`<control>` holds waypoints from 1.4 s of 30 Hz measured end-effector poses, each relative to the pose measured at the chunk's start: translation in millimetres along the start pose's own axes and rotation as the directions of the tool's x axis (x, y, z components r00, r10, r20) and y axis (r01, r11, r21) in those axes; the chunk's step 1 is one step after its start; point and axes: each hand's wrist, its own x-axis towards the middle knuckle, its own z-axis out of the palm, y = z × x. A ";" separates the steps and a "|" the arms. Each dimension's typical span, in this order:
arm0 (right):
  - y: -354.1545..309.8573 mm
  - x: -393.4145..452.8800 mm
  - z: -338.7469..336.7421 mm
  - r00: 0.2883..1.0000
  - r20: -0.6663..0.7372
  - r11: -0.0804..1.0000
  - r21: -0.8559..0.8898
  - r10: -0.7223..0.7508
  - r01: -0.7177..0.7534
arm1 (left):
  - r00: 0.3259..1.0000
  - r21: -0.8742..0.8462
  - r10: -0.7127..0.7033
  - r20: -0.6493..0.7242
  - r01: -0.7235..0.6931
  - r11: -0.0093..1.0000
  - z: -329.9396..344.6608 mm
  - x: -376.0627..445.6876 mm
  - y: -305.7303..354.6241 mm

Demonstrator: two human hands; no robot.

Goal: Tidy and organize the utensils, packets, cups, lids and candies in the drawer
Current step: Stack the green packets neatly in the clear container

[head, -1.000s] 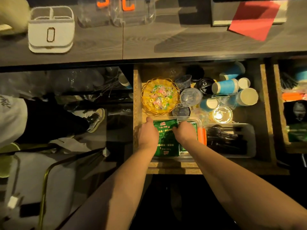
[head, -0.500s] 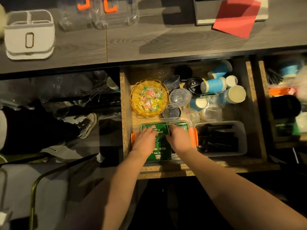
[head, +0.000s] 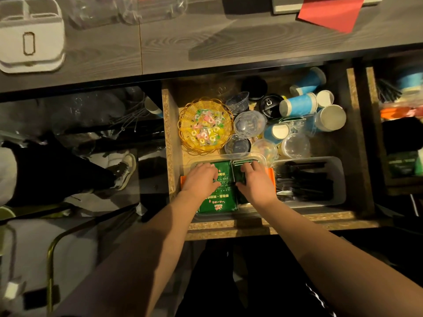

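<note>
Both hands, left hand (head: 201, 179) and right hand (head: 256, 181), seemingly grip green packets (head: 217, 197) in the near tub (head: 229, 156); candies (head: 206, 129) basketed, cups (head: 297, 104) still jumbled far right.

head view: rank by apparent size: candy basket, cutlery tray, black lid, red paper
1. Cutlery tray, largest, partly hidden by the right arm.
2. Red paper, cropped by the frame edge and farther away, so its rank against the basket is unsure.
3. Candy basket.
4. Black lid, smallest.
</note>
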 end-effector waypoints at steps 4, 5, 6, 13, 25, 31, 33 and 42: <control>-0.3 -0.1 2.3 1.000 -0.011 1.000 0.014 0.019 -0.018 | 0.997 0.032 -0.073 0.020 0.073 0.997 8.0 1.6 1.6; -0.8 0.1 2.4 1.000 -0.007 0.999 0.021 0.030 -0.030 | 0.996 0.023 -0.090 0.015 0.090 0.996 9.9 1.7 2.4; -1.4 0.1 2.1 0.999 -0.001 0.999 0.031 0.040 -0.040 | 0.995 0.002 -0.103 0.006 0.103 0.995 10.4 0.9 3.3; -3.3 -8.1 -21.0 0.993 -0.102 0.984 0.170 0.065 -0.047 | 0.976 -0.285 -0.141 -0.164 0.090 0.954 -12.0 -12.7 10.8; 54.9 23.8 -118.5 0.945 -0.293 0.983 0.147 0.147 -0.108 | 0.976 -0.419 -0.013 -0.216 -0.081 0.905 -70.3 31.6 114.4; 85.6 81.6 -149.1 0.959 -0.270 0.970 -0.197 0.083 -0.140 | 0.982 -0.396 -0.039 -0.185 -0.038 0.917 -72.8 92.0 153.2; 93.2 97.1 -150.3 0.979 -0.203 0.940 -0.335 -0.001 -0.069 | 0.984 -0.362 -0.048 -0.169 -0.016 0.932 -70.8 111.0 159.1; 118.1 123.2 -139.4 0.991 -0.073 0.872 -0.485 -0.116 0.067 | 1.000 -0.253 -0.012 -0.023 0.006 0.967 -62.9 150.3 167.7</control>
